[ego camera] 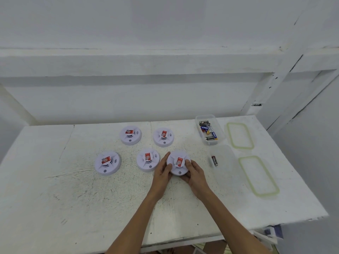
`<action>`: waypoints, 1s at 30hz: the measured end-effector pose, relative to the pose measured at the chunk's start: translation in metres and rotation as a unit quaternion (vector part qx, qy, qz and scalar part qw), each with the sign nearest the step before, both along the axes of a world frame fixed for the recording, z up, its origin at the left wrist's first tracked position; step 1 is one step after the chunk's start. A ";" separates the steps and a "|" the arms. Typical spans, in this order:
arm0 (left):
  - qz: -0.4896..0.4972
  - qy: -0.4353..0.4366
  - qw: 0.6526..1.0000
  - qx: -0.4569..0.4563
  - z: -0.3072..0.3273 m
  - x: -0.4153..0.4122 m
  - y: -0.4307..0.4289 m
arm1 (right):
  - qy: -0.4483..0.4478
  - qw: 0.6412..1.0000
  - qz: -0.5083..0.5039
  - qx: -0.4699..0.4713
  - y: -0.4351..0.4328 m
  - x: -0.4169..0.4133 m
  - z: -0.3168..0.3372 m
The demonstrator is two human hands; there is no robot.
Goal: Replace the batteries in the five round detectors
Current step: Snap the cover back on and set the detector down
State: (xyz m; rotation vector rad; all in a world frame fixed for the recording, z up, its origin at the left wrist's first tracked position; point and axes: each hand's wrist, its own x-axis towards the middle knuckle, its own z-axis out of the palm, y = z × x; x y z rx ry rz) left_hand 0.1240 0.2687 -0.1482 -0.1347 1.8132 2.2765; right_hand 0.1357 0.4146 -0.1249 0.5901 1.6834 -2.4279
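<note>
Detector [178, 163], round, white, red-labelled, is gripped between left hand [163, 170] and right hand [194, 174].

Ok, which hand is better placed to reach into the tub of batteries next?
Right, probably. The right hand holds the detector on its right side, and the battery tub lies farther right and beyond it. The left hand, on the detector's left side, would have to cross over.
</note>
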 end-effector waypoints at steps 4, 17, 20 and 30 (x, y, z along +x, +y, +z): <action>-0.001 0.001 1.000 -0.001 -0.001 0.000 0.000 | 0.000 1.000 0.000 -0.004 0.000 0.000 0.001; 0.003 -0.007 1.000 0.004 -0.001 -0.001 0.000 | -0.002 1.000 0.008 0.005 0.001 0.000 -0.002; 0.006 -0.014 1.000 0.003 0.002 -0.001 0.001 | 0.000 1.000 0.008 0.006 0.001 0.000 -0.002; 0.004 -0.017 1.000 0.001 -0.001 -0.002 0.000 | -0.002 1.000 0.008 0.011 0.001 0.000 -0.001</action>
